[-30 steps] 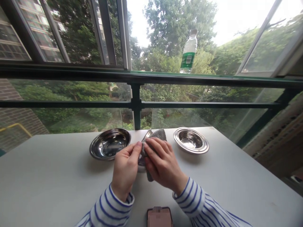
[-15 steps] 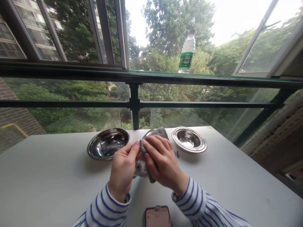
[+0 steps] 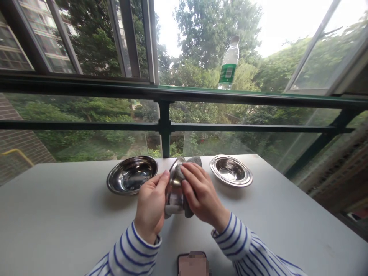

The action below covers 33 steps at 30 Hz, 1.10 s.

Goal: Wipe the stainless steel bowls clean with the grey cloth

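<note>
Between my hands, tipped on its side above the table, is a shiny steel bowl (image 3: 174, 193). My left hand (image 3: 151, 203) grips its rim, thumb on top and the other fingers mostly hidden behind. A grey cloth (image 3: 188, 209) is bunched under my right hand (image 3: 202, 191), whose curled fingers press it against the bowl's outer side. Part of the cloth sticks out beyond the fingers. To the left stands a wide steel bowl (image 3: 132, 176), and to the right lie nested-looking steel bowls with broad rims (image 3: 231, 172).
The white table (image 3: 71, 222) ends at a dark green railing (image 3: 258, 128) with glass panes. A plastic bottle (image 3: 228, 71) with a green label stands on the ledge above. Near the front edge lies a phone (image 3: 192, 264), partly cut off.
My right hand and the cloth have slid slightly right along the bowl, uncovering more of its shiny side. My left hand keeps its hold on the rim.
</note>
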{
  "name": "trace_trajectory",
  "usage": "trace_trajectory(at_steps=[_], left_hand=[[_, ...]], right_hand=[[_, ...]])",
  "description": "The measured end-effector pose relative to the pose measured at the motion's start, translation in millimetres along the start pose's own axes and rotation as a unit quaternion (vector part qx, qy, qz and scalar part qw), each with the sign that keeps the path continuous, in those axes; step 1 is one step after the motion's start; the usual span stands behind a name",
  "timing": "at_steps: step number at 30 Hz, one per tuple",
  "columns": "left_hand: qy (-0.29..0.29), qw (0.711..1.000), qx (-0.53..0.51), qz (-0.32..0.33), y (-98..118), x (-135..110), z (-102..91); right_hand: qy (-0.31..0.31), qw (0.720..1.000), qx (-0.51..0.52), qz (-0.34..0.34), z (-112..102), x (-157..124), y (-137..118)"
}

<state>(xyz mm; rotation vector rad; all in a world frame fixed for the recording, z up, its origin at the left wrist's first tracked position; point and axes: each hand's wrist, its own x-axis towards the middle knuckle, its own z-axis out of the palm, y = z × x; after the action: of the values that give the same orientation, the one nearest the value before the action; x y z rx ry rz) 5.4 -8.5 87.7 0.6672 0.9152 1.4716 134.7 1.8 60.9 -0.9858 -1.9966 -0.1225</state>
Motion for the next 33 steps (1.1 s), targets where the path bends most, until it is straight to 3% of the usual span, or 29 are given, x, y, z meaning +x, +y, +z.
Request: trace_trajectory(at_steps=[2, 3, 7, 9, 11, 15, 17, 21, 23, 28, 33], left_hand=[[-0.008, 1.000, 0.007, -0.006, -0.8, -0.7, 0.9], [-0.007, 1.000, 0.005, -0.007, -0.4, -0.5, 0.9], [0.002, 0.999, -0.042, 0.005, 4.4, 3.2, -0.7], [0.001, 0.998, -0.060, 0.004, 5.7, 4.2, -0.9], [-0.004, 0.998, -0.068, -0.003, 4.5, 3.3, 0.3], [-0.023, 0.997, -0.068, -0.016, 1.5, -0.6, 4.0], [-0.026, 0.997, -0.071, -0.018, 4.3, -1.0, 4.0], [0.002, 0.997, -0.077, -0.019, 13.8, 0.1, 1.7], [-0.002, 0.997, -0.076, -0.020, 14.2, -1.1, 2.5], [-0.037, 0.996, -0.073, -0.025, 7.1, -8.4, 8.3], [0.014, 0.996, -0.083, -0.023, 22.7, -3.8, 4.9]], right_hand=[[0.009, 0.999, 0.007, 0.034, -1.4, -0.4, 4.2], [0.006, 1.000, -0.001, 0.021, -1.5, -2.1, 4.1], [-0.021, 0.984, -0.071, -0.160, 3.8, -13.5, -3.8], [-0.022, 0.973, -0.092, -0.212, 6.0, -15.7, -6.0], [-0.013, 0.976, -0.099, -0.193, 4.6, -13.5, -5.7], [0.003, 0.991, -0.099, -0.089, -2.4, -7.4, -4.4], [0.000, 0.988, -0.106, -0.115, -1.2, -9.9, -5.7], [0.006, 0.964, -0.124, -0.234, 7.9, -19.1, -9.1], [0.009, 0.963, -0.135, -0.232, 7.0, -18.2, -10.6], [-0.005, 0.984, -0.135, -0.118, -8.2, -7.9, -15.8], [0.019, 0.963, -0.143, -0.229, 6.2, -19.2, -14.8]])
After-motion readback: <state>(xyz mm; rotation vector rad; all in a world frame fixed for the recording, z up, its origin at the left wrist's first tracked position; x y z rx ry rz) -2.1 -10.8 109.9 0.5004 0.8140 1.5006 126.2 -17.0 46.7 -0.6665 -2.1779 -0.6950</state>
